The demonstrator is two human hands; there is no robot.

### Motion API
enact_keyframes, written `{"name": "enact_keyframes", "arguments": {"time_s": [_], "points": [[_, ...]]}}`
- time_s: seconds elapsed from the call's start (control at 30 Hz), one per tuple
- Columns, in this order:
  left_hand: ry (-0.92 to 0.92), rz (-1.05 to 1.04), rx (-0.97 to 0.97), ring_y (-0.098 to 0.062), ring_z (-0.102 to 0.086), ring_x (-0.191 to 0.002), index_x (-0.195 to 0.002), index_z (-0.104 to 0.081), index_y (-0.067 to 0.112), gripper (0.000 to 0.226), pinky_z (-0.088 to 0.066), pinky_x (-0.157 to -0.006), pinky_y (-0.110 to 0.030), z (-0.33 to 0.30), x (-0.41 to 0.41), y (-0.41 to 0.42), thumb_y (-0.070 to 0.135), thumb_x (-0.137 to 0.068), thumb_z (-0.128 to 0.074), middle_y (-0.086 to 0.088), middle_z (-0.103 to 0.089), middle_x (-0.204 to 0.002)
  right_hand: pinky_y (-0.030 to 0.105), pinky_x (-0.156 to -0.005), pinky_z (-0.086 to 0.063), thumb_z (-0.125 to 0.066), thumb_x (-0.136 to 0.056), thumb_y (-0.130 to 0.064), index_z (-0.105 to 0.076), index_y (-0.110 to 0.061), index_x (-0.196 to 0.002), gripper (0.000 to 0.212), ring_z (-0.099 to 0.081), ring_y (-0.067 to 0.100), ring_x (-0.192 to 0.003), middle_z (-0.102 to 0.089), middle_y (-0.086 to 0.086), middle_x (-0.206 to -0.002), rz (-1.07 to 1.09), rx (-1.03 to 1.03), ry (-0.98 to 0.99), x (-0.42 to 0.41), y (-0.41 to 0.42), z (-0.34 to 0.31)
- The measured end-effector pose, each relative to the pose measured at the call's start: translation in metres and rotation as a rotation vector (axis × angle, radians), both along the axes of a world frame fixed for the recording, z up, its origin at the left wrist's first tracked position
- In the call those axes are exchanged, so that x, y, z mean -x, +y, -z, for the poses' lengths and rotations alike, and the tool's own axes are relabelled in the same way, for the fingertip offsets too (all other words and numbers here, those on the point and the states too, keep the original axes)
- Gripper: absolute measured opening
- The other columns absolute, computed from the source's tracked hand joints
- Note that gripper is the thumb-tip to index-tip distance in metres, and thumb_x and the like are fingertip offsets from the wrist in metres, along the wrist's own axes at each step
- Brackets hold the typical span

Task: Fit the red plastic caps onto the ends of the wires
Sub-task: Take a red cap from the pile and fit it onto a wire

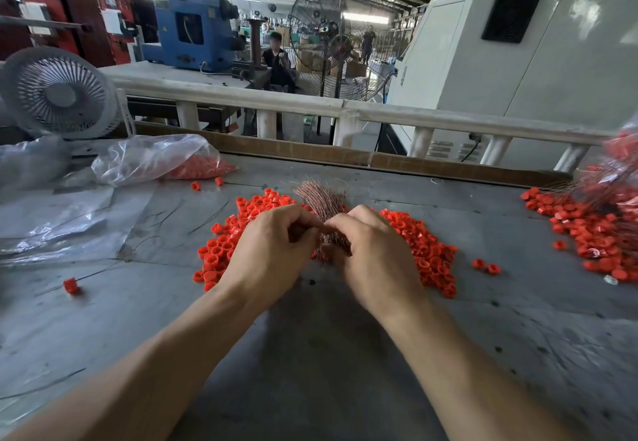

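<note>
Both hands are in over the heap of small red round plastic caps (221, 251), and the danger is plain: those thin coppery wires (322, 199) lie in a loose fanned bundle, so drawing 1 strand could drag its neighbours along and tangle the lot. A nudged wrist could also send caps rolling across the grey worktop (310, 354); a few strays sit apart already, like the lone red cap (71, 285) at the near left. Left hand (272, 251): fingers curled, fingertips drawn together at the near part of the bundle, seemingly pinching a strand, though what lies between them is hidden (too fine to make out). Right hand (373, 254): curled likewise, fingertips meeting the left's over the wires, and I cannot tell whether a cap is in that grip. The wires lie on the caps, between the 2 hands, tips pointing away. A clear plastic bag of more caps (155, 161) rests at the far left.
</note>
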State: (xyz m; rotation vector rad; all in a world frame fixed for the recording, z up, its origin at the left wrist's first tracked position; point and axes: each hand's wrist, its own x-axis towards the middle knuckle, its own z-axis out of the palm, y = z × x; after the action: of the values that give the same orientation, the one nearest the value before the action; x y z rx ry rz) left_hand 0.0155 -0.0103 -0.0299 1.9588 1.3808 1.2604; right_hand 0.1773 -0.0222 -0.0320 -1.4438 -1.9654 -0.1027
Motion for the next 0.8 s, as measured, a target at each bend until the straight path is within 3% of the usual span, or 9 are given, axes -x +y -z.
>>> {"name": "enact_keyframes", "arguments": {"time_s": [0.13, 0.27, 0.57, 0.8], "points": [[-0.004, 0.010, -0.001, -0.002, -0.066, -0.069, -0.089, -0.076, 0.033, 0.020, -0.050, -0.058, -0.016, -0.0005, 0.0004, -0.0008, 0.014, -0.091, -0.070, 0.017, -0.071, -0.076, 0.037, -0.074, -0.048, -0.073, -0.091, -0.026, -0.074, -0.022, -0.098, 0.008, -0.059, 0.022, -0.093, -0.060, -0.003, -0.092, 0.007, -0.017, -0.007, 0.0001, 0.0019, 0.0009], [-0.014, 0.000, -0.002, 0.000, -0.061, -0.061, -0.088, -0.076, 0.030, 0.018, -0.043, -0.054, -0.012, -0.0011, -0.0007, -0.0008, 0.013, -0.090, -0.069, 0.018, -0.069, -0.070, 0.039, -0.077, -0.050, -0.075, -0.090, -0.024, -0.074, -0.021, -0.107, 0.017, -0.059, 0.024, -0.095, -0.062, -0.002, -0.096, -0.010, -0.027, -0.038, 0.0004, 0.0016, 0.0004], [-0.036, 0.006, 0.007, -0.002, -0.061, -0.061, -0.086, -0.075, 0.031, 0.020, -0.044, -0.053, -0.013, -0.0008, -0.0003, -0.0005, 0.013, -0.090, -0.069, 0.017, -0.071, -0.074, 0.040, -0.072, -0.048, -0.069, -0.093, -0.012, -0.074, -0.017, -0.094, 0.008, -0.055, 0.021, -0.091, -0.058, -0.003, -0.090, -0.005, -0.028, -0.041, 0.0032, 0.0012, 0.0008], [-0.058, 0.002, 0.010, -0.012, -0.068, -0.071, -0.088, -0.076, 0.034, 0.021, -0.055, -0.065, -0.035, 0.0000, 0.0007, 0.0008, 0.014, -0.091, -0.070, 0.013, -0.073, -0.078, 0.037, -0.075, -0.051, -0.071, -0.090, -0.005, -0.077, -0.017, -0.102, 0.018, -0.060, 0.021, -0.093, -0.064, -0.004, -0.093, -0.038, -0.049, 0.018, 0.0032, -0.0022, -0.0039]]}}
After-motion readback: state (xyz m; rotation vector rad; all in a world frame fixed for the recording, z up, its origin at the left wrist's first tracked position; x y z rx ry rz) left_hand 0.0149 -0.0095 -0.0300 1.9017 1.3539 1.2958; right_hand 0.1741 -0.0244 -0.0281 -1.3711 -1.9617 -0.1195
